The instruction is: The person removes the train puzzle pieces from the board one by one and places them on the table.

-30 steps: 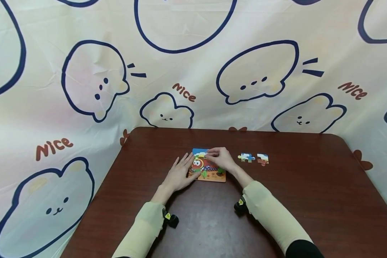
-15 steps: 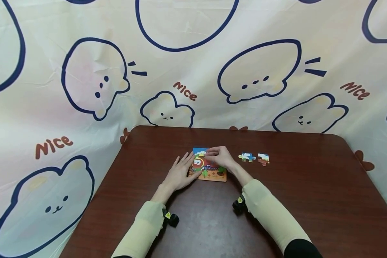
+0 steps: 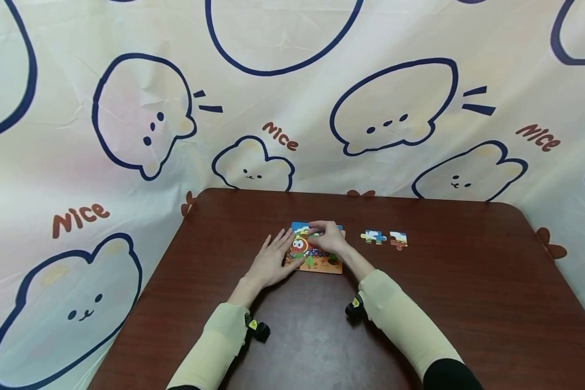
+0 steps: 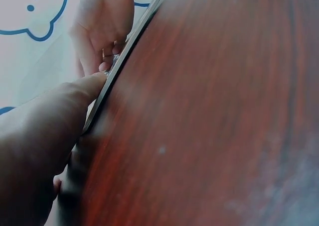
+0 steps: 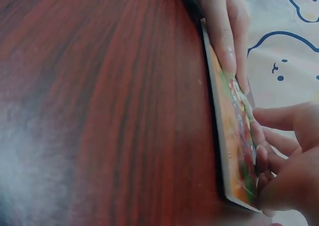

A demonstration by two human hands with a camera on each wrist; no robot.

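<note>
Fabric backdrop (image 3: 253,32), pale cream with navy cartoon outlines and brown "Nice" lettering, fills the space behind a dark reddish-brown, wood-grained worktop (image 3: 468,281) with rounded far corners. Over its near edge reach two pale yellow-green sleeves, the left sleeve (image 3: 214,341) and the right sleeve (image 3: 409,325), a small black wrist device (image 3: 260,331) at the left cuff and a matching one at the right.

Left hand (image 3: 270,262) lies flat with its grip wide, straight fingers on the left side of a thin, squarish, brightly printed puzzle board (image 3: 322,264) and thumb along its near-left corner. That board lies flat near the middle of the worktop's far half; its picture shows a red, big-eyed cartoon figure above orange ground, with blue along the top. Right hand (image 3: 329,235) is over the board's upper part, its grip narrow, bent fingers touching the surface; whether a piece sits between them I cannot tell.

Smallest, two loose interlocking cardboard-like pieces lie apart on the worktop, right of the board: a blue-and-white piece (image 3: 373,236) nearer it, and a blue, white and reddish-brown piece (image 3: 398,240) farther out.
</note>
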